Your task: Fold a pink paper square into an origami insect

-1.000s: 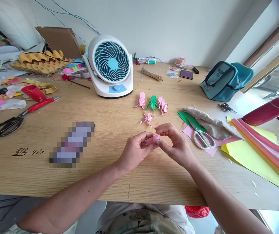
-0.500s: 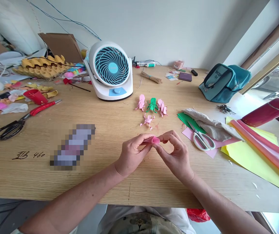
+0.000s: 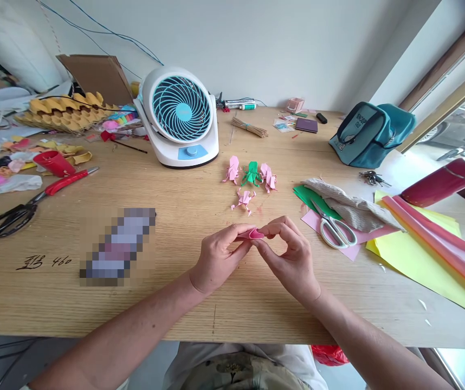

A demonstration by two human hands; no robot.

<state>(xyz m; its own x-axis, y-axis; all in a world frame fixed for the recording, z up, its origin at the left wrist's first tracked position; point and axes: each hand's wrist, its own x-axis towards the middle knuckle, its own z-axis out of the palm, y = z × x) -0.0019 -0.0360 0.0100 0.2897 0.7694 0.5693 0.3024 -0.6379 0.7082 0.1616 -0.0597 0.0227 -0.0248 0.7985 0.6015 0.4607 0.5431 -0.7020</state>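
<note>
Between both hands, above the near middle of the table, is a small piece of folded pink paper (image 3: 256,234) with a curved fold facing me. My left hand (image 3: 217,257) pinches its left end between thumb and fingers. With thumb and index finger my right hand (image 3: 289,254) grips the right edge; the other fingers are curled. Just beyond the hands stand several folded paper figures: a green one (image 3: 252,173), a pink one (image 3: 233,169) to its left, another pink one (image 3: 269,176) to its right and a pink one (image 3: 244,200) in front.
White-handled scissors (image 3: 337,233) lie right of my hands on pink paper, near a grey cloth (image 3: 350,206) and yellow sheets (image 3: 403,260). A fan (image 3: 181,116) stands behind. To the left are a blurred-out flat object (image 3: 118,246) and red-handled scissors (image 3: 33,203).
The opening in the pink paper's fold looks flatter, pressed down between the fingers. Both hands keep their grip, and the whole view has shifted slightly.
</note>
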